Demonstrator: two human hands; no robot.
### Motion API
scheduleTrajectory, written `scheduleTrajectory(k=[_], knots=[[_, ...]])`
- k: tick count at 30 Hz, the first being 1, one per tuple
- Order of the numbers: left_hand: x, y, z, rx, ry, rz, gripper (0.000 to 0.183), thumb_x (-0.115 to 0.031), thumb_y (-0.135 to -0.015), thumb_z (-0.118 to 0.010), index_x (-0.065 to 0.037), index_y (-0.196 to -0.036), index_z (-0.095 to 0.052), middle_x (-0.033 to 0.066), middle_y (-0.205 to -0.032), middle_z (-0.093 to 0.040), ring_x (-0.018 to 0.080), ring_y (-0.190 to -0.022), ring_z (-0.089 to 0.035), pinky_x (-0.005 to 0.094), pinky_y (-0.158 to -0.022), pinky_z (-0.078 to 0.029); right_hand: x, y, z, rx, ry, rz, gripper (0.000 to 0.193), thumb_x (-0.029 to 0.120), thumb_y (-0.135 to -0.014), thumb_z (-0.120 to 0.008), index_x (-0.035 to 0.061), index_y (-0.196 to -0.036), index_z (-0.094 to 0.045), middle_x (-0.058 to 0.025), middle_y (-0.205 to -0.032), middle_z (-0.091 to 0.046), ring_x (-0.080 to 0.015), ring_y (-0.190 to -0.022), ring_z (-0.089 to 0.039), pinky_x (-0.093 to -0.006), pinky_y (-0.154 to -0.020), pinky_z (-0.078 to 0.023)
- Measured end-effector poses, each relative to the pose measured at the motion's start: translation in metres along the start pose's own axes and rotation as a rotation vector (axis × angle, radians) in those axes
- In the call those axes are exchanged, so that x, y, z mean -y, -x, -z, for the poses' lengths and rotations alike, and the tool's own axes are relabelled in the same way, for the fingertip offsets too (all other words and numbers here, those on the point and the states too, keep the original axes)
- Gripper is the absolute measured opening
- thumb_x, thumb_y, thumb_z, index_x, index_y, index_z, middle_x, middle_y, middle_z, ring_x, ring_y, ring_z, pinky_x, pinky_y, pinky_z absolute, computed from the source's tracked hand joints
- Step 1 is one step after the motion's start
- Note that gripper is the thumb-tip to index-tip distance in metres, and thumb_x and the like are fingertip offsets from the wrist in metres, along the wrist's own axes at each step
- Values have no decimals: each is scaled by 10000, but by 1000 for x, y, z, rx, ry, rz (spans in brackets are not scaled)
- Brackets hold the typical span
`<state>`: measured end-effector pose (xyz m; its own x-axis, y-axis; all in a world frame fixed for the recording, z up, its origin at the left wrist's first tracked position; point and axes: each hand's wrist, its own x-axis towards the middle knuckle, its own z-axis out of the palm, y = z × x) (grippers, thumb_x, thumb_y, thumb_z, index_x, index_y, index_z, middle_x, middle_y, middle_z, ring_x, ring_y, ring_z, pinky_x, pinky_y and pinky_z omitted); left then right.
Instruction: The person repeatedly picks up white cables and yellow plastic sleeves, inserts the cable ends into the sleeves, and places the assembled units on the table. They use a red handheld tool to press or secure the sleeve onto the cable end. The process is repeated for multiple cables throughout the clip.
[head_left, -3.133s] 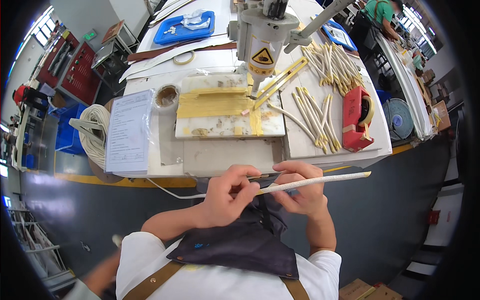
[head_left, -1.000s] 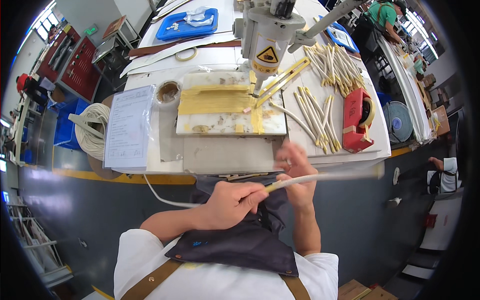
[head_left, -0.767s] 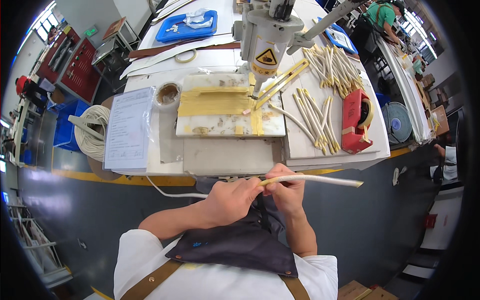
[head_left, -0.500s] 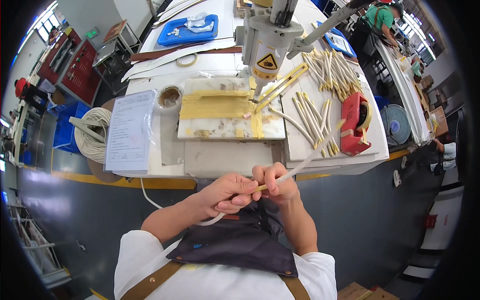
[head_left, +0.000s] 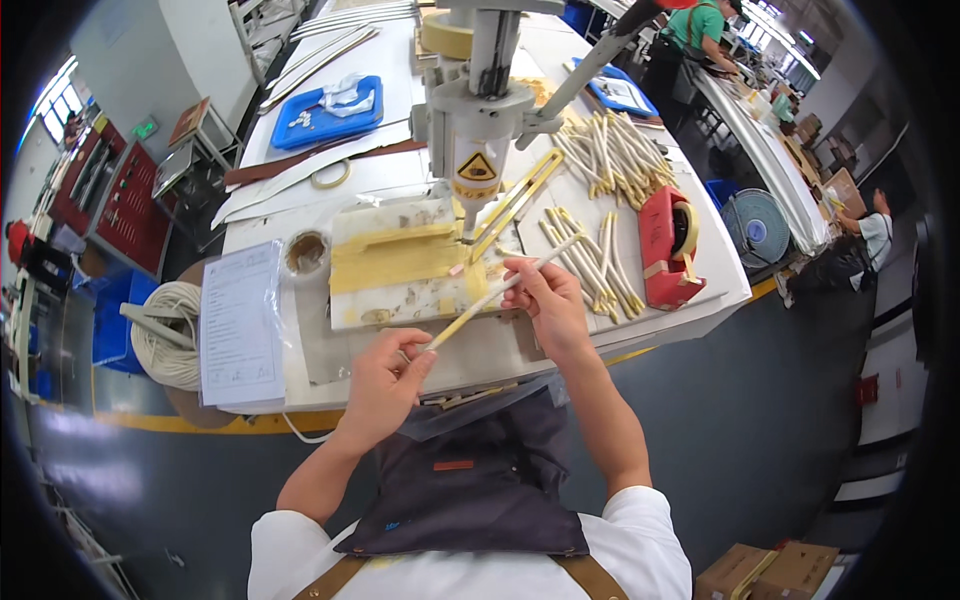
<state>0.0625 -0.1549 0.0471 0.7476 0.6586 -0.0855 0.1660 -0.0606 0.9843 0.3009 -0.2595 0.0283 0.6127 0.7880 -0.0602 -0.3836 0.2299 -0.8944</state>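
A long, thin pale tube [head_left: 497, 293] with a yellowish lower stretch runs slantwise over the near part of the workbench [head_left: 520, 345], held at two places. The right hand [head_left: 545, 297] pinches it near its upper part, fingers closed narrowly around it, with the white far tip sticking out past the grip toward the loose pile of similar tubes [head_left: 590, 255]. The left hand [head_left: 385, 375] closes on the lower end, thumb and fingertips tight on it, so the tube spans the gap between both grips.

Just beyond the middle of the tube lies a pale board smeared with yellow tape [head_left: 400, 265], and above the right-hand grip stands a grey machine head [head_left: 475, 120] with a yellow warning label. Right of that grip sits a red tape dispenser [head_left: 665, 248]. Left of the left-hand grip lie a sheet of paper in a clear sleeve [head_left: 238, 325] and a small roll of tape [head_left: 305, 252]; farther left is a coil of white cord [head_left: 170, 335].
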Motion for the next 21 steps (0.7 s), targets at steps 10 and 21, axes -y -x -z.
scheduleTrajectory(k=[10,21], knots=[[26,-30,10,-322,-471,-346,170,-44,-878,-748,-4,-1038,-705,117,-898,-644,224,-781,-640,327,-658,-519,-25,-49,5,-64,223,15,324,292,-1019,-659,3,-1155,-710,-24,-904,-687,-92,-786,-662,-270,-762,-573],[23,-44,9,-243,-542,-326,126,-83,-926,-685,19,-992,-715,141,-895,-673,278,-755,-634,368,-698,-502,-3,-38,2,0,110,145,292,274,-1027,-650,-7,-1079,-710,-28,-863,-692,-93,-750,-668,-267,-738,-581]])
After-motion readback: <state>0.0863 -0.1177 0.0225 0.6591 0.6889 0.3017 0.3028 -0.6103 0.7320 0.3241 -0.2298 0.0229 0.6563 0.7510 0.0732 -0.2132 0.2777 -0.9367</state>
